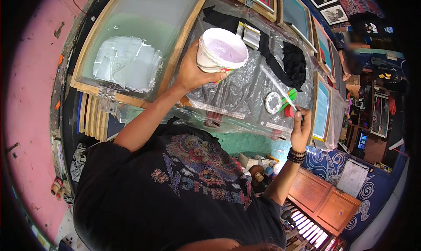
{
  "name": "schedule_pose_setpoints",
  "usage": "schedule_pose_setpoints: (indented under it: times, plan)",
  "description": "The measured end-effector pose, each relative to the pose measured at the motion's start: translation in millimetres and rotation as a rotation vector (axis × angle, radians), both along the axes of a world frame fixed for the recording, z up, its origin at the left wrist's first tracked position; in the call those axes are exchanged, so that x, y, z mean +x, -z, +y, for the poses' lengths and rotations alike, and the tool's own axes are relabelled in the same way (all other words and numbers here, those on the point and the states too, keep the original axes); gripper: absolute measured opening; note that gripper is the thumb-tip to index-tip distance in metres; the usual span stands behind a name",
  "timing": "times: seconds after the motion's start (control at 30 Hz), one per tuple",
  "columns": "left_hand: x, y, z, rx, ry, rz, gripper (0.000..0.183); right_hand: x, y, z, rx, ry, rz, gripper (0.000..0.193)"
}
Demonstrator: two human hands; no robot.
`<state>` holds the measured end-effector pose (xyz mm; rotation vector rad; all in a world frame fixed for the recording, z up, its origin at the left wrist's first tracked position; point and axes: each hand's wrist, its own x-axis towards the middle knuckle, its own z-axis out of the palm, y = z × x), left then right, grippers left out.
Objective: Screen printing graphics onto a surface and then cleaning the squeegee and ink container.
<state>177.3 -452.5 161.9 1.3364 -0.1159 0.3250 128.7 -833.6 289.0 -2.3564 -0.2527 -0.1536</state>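
Note:
My left hand (189,71) is wrapped round a white plastic bucket (206,60) above the table, tilting it slightly toward me. Pale lilac ink (226,51) lies inside. Between the fingers of my right hand (301,128) is the lower end of a thin, white-coated stirring stick (280,87), its far end pointing up and left, apart from the bucket. Beneath the stick are a white ring like a tape roll (273,102), a green object (290,97) and a red round one (289,112). Left of the bucket, a wood-framed printing screen (151,20) carries a patch of white ink (125,64).
Clear plastic sheeting (234,91) covers the table. A shiny metal clamp-like piece (251,36) and bunched black cloth (294,64) lie on it. More framed screens (294,12) line the far and right sides. Another person's arm (345,69) shows at far right.

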Motion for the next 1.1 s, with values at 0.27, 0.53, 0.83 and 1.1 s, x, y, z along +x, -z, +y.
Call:
schedule_pose_setpoints:
  times: [0.27, 0.53, 0.83, 1.1]
  plan:
    - [-4.9, 37.2, -1.8, -0.531, 0.387, 0.393, 0.074, -7.3, 35.5, 40.4, 0.59, 0.236, 0.099, 0.024]
    - [-4.9, 59.0, -15.9, -0.597, 0.548, 0.399, 0.079, 22.3, 59.0, 101.4, 0.753, 0.292, 0.274, 0.033]
    - [3.5, 59.4, -16.0, -0.395, 0.366, 0.443, 0.084, 6.7, 78.3, 101.4, 0.755, 0.264, 0.362, 0.036]
    - [5.5, 41.7, -30.9, -0.301, 0.261, 0.367, 0.078, -20.2, 89.7, 140.9, 0.69, 0.271, 0.201, 0.033]
